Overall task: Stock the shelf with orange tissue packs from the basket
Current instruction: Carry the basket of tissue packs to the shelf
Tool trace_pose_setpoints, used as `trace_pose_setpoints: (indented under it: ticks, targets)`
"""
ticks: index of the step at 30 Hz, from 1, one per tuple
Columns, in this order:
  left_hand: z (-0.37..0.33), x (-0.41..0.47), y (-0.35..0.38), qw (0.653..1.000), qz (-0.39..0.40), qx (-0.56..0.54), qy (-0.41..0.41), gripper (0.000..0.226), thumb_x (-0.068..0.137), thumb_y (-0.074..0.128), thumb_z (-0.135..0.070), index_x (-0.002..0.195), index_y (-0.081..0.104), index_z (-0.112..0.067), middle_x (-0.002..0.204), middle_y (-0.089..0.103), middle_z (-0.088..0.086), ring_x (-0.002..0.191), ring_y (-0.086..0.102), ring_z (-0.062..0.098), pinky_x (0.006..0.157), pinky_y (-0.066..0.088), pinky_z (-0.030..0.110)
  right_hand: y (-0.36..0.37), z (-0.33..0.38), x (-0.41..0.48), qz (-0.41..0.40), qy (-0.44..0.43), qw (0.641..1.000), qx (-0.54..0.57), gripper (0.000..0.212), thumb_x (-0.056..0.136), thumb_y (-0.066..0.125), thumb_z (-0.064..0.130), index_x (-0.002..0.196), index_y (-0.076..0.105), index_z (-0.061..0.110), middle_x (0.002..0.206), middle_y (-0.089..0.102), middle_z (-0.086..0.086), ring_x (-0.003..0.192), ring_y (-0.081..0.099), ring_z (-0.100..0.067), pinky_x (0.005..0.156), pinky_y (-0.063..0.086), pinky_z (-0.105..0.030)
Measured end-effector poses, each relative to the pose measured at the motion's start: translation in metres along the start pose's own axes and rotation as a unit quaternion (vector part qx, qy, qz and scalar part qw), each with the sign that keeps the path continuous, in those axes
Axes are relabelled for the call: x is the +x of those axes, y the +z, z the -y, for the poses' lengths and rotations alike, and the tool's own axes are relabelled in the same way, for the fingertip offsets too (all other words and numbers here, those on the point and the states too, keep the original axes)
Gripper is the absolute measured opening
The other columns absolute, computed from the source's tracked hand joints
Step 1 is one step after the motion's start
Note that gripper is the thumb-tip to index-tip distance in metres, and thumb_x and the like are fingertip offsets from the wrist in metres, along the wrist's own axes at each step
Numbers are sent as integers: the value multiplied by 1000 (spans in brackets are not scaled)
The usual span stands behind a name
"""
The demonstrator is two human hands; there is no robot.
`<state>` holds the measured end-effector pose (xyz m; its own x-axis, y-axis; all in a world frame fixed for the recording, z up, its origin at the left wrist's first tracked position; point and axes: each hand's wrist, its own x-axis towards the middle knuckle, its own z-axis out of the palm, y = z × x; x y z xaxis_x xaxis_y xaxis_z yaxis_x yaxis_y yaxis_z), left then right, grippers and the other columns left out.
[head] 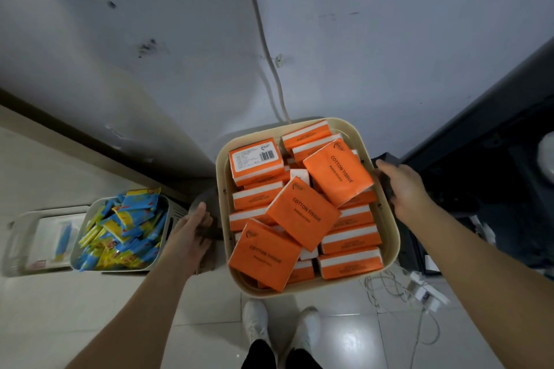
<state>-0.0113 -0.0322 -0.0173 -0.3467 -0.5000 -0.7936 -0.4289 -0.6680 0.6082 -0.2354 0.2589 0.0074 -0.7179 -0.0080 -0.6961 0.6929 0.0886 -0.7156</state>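
White shoes (281, 326) stand nearest on the tiled floor. Just beyond, orange tissue packs (302, 213) fill a cream basket (389, 237). The hands are apart: the right hand (404, 186) grips a dark handle (389, 159) at its right side, and the left hand (192, 231) is at its left side, grip unclear. Farther left, a grey bin (177, 207) holds blue-and-yellow packets (120, 234).

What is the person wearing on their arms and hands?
Nothing that shows. The left arm and right arm are bare, with no sleeves in view. The left hand and right hand have no gloves, and no watch is visible.
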Motion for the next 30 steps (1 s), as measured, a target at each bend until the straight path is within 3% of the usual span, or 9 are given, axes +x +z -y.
trace_pose_setpoints:
  ticks: [3,6,9,12,15,19,22,25,30]
  targets:
    - [-18,-9,2,974,-19,205,91,31,88,60,-36,110,57,-14,107,61,7,104,57,22,93,45,39,5,0,-5,1,-33,999,-32,34,85,65,29,111,57,8,87,66,-6,76,66,-20,58,48,-28]
    - [-31,-17,10,946,24,284,153,27,90,57,-34,113,59,-19,101,63,8,96,60,20,86,49,37,4,5,-12,-3,-21,1000,-12,19,87,62,29,89,61,10,80,65,-5,71,62,-19,61,48,-29]
    - [-36,-22,18,930,35,329,161,26,90,57,-37,98,64,-13,94,65,14,91,63,28,91,49,48,0,11,-12,-18,-3,1000,-9,23,87,62,31,94,67,10,87,71,-6,82,67,-21,72,52,-33]
    - [-37,-31,29,939,31,310,146,38,92,53,-40,94,63,-4,90,65,17,85,63,28,79,50,41,-6,13,-12,-21,10,999,-29,35,81,67,38,102,66,11,95,70,-8,94,66,-24,92,50,-41]
    - [-36,-36,37,965,-24,234,111,36,89,58,-41,93,63,-6,98,66,17,91,62,27,70,43,30,-13,12,-19,-5,16,1000,-13,29,82,67,36,101,66,14,92,69,-7,91,65,-22,95,49,-41]
    - [-36,-46,43,981,-43,167,90,30,84,64,-42,89,61,-12,102,66,17,102,62,30,98,46,44,-13,12,-31,14,16,1000,-2,27,85,64,36,97,67,12,82,67,-4,79,63,-17,80,51,-31]
    - [-37,-57,48,979,-31,167,113,27,86,62,-40,85,60,-13,94,66,13,96,62,29,100,44,46,-16,13,-43,9,7,1000,1,26,85,63,39,91,67,15,82,69,-4,79,66,-18,76,51,-30]
    - [-44,-72,50,968,-5,198,152,32,88,59,-42,84,64,-10,92,67,14,96,62,31,99,42,46,-26,14,-56,1,-3,1000,26,25,87,62,37,95,67,13,93,71,-5,83,66,-17,60,45,-28]
    - [-59,-95,53,953,36,233,189,42,85,60,-46,89,67,-5,87,68,12,91,62,28,97,43,46,-40,21,-86,-16,-16,998,55,23,84,64,36,81,69,13,76,70,-5,73,66,-20,62,48,-30]
